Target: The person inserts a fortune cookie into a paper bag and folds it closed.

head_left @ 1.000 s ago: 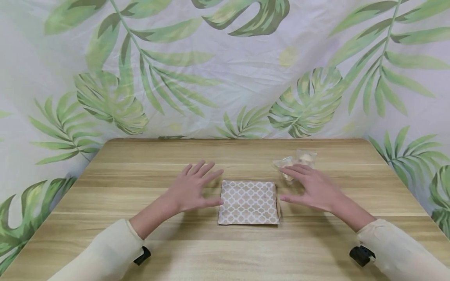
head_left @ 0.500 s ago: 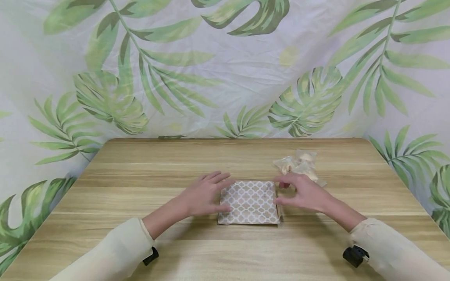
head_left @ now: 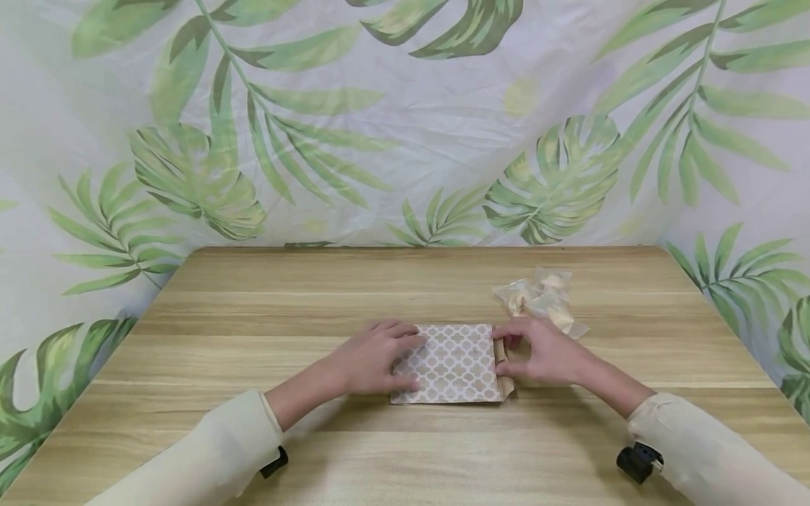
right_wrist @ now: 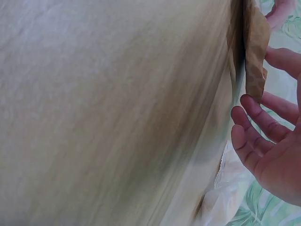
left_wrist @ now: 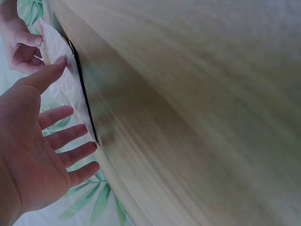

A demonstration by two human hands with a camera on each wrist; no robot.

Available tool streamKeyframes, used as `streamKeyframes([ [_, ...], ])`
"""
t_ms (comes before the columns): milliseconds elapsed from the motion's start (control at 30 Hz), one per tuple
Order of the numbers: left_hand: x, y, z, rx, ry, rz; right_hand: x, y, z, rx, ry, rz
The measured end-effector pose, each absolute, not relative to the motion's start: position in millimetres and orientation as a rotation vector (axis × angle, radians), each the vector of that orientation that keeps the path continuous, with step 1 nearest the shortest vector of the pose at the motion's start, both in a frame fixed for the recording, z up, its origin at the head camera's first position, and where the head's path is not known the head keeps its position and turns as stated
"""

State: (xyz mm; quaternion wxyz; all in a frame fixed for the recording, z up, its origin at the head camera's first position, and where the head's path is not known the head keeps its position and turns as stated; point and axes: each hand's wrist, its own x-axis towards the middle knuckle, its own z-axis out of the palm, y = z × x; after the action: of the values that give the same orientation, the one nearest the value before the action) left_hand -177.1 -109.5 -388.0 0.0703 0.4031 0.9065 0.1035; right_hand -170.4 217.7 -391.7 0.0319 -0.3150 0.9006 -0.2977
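Observation:
A flat brown paper bag (head_left: pixel 452 365) with a white lattice pattern lies mid-table in the head view. Its right end stands slightly raised, showing plain brown folds. My left hand (head_left: pixel 376 358) rests on its left side, fingers spread and relaxed; in the left wrist view that hand (left_wrist: pixel 37 146) has its thumb at the bag's edge. My right hand (head_left: pixel 547 355) pinches the folded right end between thumb and fingers. From the right wrist, the crinkled brown end (right_wrist: pixel 255 56) shows between the fingers of the right hand (right_wrist: pixel 277 155).
Several small clear packets (head_left: pixel 547 302) with pale contents lie just behind my right hand. The wooden table (head_left: pixel 285 274) ends at a leaf-printed cloth (head_left: pixel 405 126) behind. Black wrist devices (head_left: pixel 639 462) hang below the sleeves.
Both hands have come inward and down to the bag from the sides. The bag's right end has lifted outward at my right fingers, and the packets are less covered.

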Motion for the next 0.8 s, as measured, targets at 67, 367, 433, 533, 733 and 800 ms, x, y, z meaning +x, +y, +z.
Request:
streamKeyframes([
  [67,-177,-110,-388,1.200,2.732,0.306,-170,218,-390,-0.951,2.765,-0.916],
  [367,-176,-113,-387,1.159,2.733,0.289,-172,217,-393,-0.873,2.743,-0.929],
  [433,-176,-113,-387,1.149,2.730,0.291,-173,216,-395,-0.873,2.753,-0.917],
  [533,-175,-113,-386,1.143,2.728,0.294,-172,216,-397,-0.874,2.778,-0.890],
  [733,-177,-112,-385,1.161,2.720,0.306,-172,214,-400,-0.916,2.795,-0.827],
  [800,-177,-112,-384,1.161,2.717,0.308,-173,213,-401,-0.934,2.791,-0.822],
])
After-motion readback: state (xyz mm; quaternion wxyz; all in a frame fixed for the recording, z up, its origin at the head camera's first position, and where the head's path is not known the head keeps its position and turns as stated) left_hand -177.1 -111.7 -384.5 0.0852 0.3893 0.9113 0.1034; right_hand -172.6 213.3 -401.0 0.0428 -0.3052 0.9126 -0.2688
